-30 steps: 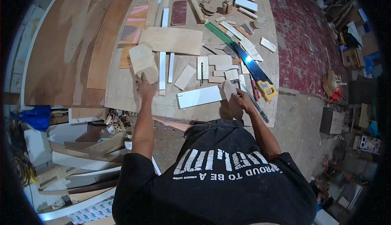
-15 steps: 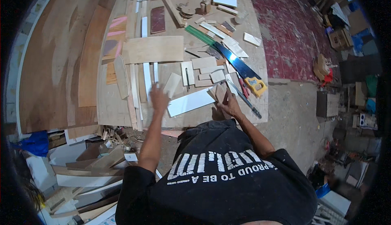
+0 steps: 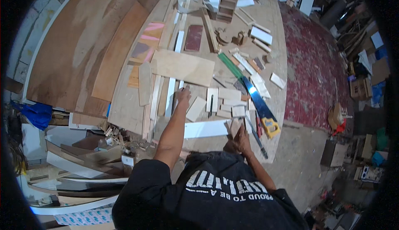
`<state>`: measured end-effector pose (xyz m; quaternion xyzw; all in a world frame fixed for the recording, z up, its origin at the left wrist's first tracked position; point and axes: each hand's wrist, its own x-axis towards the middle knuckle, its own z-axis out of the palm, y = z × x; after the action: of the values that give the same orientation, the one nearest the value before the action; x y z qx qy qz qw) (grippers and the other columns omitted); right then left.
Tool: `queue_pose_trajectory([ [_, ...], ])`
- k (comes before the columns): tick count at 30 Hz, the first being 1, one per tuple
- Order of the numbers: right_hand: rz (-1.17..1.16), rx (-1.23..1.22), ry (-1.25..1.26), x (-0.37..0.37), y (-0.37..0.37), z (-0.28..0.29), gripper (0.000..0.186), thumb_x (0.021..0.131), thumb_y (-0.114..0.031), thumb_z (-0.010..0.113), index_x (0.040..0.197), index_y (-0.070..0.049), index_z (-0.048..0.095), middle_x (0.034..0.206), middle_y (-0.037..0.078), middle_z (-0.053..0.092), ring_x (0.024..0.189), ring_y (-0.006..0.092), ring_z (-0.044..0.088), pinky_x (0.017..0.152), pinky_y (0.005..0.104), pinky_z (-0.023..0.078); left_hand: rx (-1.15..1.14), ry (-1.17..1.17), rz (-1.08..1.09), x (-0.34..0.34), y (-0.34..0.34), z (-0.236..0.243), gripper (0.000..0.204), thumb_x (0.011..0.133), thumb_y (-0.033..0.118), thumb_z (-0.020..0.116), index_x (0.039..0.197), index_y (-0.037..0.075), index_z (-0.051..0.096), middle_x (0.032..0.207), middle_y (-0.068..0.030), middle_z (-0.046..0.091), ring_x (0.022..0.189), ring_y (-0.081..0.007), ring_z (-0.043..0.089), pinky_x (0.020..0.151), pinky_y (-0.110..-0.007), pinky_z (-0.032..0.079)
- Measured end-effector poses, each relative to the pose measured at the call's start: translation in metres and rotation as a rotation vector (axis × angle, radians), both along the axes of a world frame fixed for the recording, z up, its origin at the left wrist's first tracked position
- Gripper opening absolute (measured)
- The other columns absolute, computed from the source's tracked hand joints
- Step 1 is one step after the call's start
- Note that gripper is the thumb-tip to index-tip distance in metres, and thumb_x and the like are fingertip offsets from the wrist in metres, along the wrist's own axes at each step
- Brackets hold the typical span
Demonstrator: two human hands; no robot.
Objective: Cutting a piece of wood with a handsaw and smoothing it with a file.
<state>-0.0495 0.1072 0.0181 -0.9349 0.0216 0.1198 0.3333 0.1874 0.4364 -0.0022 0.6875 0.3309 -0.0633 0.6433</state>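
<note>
My left hand (image 3: 183, 94) reaches over the table with its fingers curled at a narrow white strip (image 3: 181, 83), just below a wide pale board (image 3: 183, 67). Whether anything is in its fingers is hidden. Close to my body, my right hand (image 3: 241, 141) is closed on a small wooden piece (image 3: 235, 127), at the right end of a long white board (image 3: 206, 129). A loose pale wood block (image 3: 196, 109) lies between the hands. Several small wood blocks (image 3: 230, 94) are grouped beyond my right hand, with a dark pen (image 3: 211, 103) on one.
A handsaw with a yellow handle (image 3: 272, 127) lies at the right, beside red-handled pliers (image 3: 258, 127). Long strips (image 3: 154, 105) run along the left of the table. A small shelf-like wooden box (image 3: 228, 4) stands at the far side. Large plywood sheets (image 3: 70, 59) lie left.
The view has shifted, so the table appears lower and further right. My left hand stays near the narrow white strip, its fingers more curled. My right hand keeps hold of the wooden piece.
</note>
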Motion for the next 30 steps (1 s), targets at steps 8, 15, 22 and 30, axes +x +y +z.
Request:
queue_pose_trajectory([
  [8, 0.016, 0.02, 0.101, 0.011, 0.006, 0.018, 0.107, 0.078, -0.036, 0.079, 0.154, 0.0, 0.014, 0.13, 0.038, 0.044, 0.118, 0.0552, 0.045, 0.102, 0.0562, 0.04, -0.535, 0.04, 0.376, 0.073, -0.008, -0.027, 0.033, 0.09, 0.036, 0.072, 0.112, 0.018, 0.055, 0.112, -0.0028, 0.06, 0.1, -0.0233, 0.059, 0.086, -0.04, 0.048],
  [15, 0.039, 0.018, 0.185, 0.012, -0.005, 0.01, 0.114, 0.073, -0.026, 0.082, 0.156, -0.003, 0.008, 0.133, 0.034, 0.041, 0.12, 0.0526, 0.043, 0.104, 0.0539, 0.039, -0.438, -0.19, 0.258, 0.068, -0.015, 0.019, 0.025, 0.095, 0.02, 0.066, 0.115, 0.012, 0.053, 0.11, -0.0057, 0.06, 0.096, -0.0204, 0.059, 0.078, -0.046, 0.054],
  [22, 0.023, 0.037, 0.241, 0.017, -0.016, 0.003, 0.11, 0.077, -0.046, 0.077, 0.155, -0.002, 0.013, 0.135, 0.042, 0.04, 0.124, 0.0577, 0.041, 0.107, 0.0544, 0.037, 0.0, -0.169, 0.025, 0.129, 0.029, 0.047, 0.033, 0.093, 0.021, 0.064, 0.111, -0.007, 0.065, 0.088, -0.0154, 0.07, 0.073, -0.0221, 0.066, 0.059, -0.039, 0.052],
  [30, 0.141, 0.081, 0.123, 0.03, 0.005, 0.006, 0.112, 0.077, -0.022, 0.08, 0.159, -0.012, 0.005, 0.129, 0.036, 0.042, 0.116, 0.0534, 0.045, 0.101, 0.0537, 0.04, 0.782, -0.423, 0.116, 0.149, 0.223, 0.029, 0.031, 0.087, 0.02, 0.061, 0.11, 0.0, 0.067, 0.11, -0.0225, 0.068, 0.105, -0.0401, 0.064, 0.091, -0.048, 0.049],
])
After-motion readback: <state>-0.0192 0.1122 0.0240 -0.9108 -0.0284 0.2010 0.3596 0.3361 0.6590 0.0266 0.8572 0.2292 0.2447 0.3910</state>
